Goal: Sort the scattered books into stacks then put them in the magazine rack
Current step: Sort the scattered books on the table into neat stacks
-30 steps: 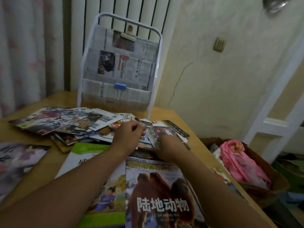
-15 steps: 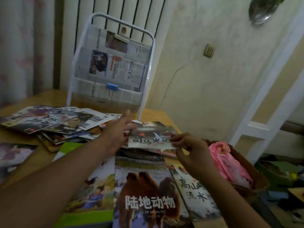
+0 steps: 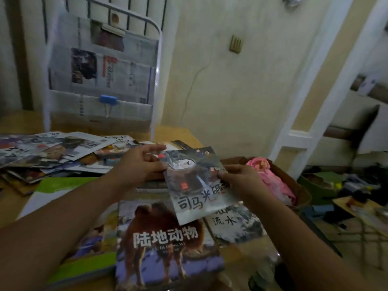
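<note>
I hold a thin grey picture book [image 3: 196,185] in the air above the table, tilted toward me. My left hand [image 3: 138,164] pinches its left edge and my right hand [image 3: 241,179] pinches its right edge. Below it lie a camel-cover book [image 3: 165,244], a green-edged book [image 3: 63,190] and a grey book with black characters [image 3: 235,223]. A scattered pile of thin books [image 3: 54,152] covers the table's far left. The white wire magazine rack [image 3: 100,76] stands at the back, lined with newspaper.
The wooden table [image 3: 172,133] ends just right of the books. Beyond its right edge sits a cardboard box [image 3: 298,185] with pink cloth [image 3: 270,175]. A white door frame [image 3: 319,85] and floor clutter lie further right.
Both hands lifted the grey book off the scattered pile and brought it up and toward me. The view shifted to the right.
</note>
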